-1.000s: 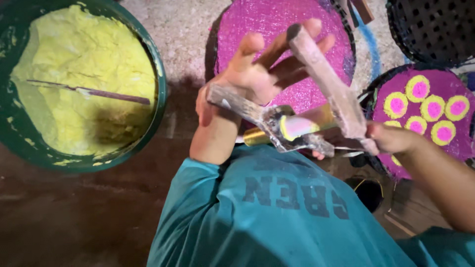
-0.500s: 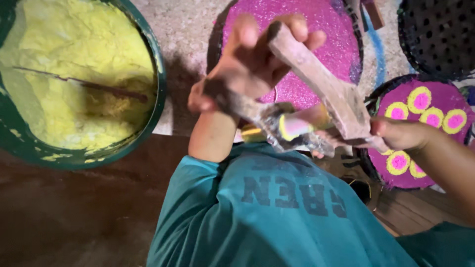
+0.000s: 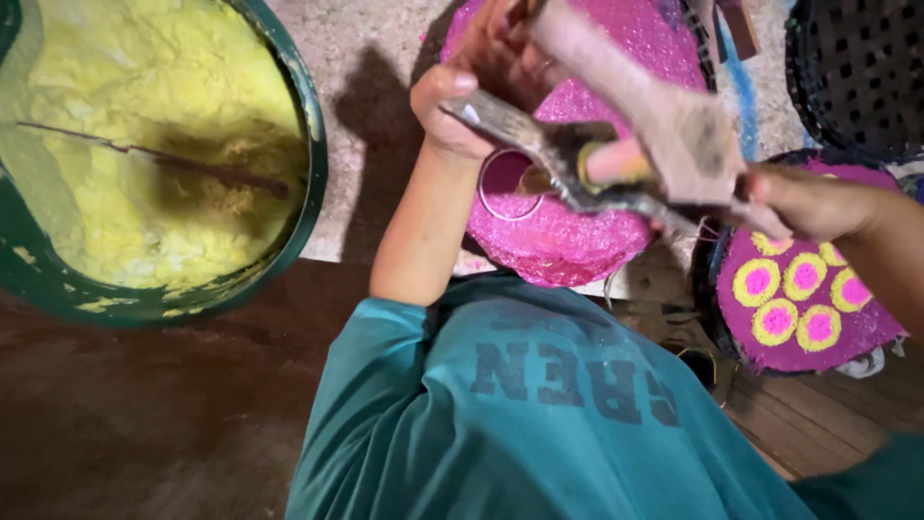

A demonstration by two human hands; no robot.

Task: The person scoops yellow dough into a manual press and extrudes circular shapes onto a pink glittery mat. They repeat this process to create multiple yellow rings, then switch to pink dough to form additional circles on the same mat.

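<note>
My left hand (image 3: 467, 91) grips one grey, paint-caked arm (image 3: 525, 135) of a hinged wooden tool (image 3: 674, 125) held up in front of my teal shirt (image 3: 539, 414). My right hand (image 3: 808, 197) holds the tool's other end at the right. A small pink piece with a yellow rim (image 3: 616, 162) sits between the tool's arms. Below the tool lies a round pink glittery disc (image 3: 568, 241) with a thin metal ring (image 3: 505, 183) on it.
A green basin (image 3: 313, 135) at the left holds yellow powder (image 3: 144, 87) and a thin stick (image 3: 164, 162). At the right a pink disc with several yellow-and-pink circles (image 3: 799, 299) lies in a dark tray. A black woven basket (image 3: 857, 67) stands top right. Brown floor is at the lower left.
Both hands and the tool have shifted upward and appear larger in view. The tool's arms look closer together. The basin and discs stay in place.
</note>
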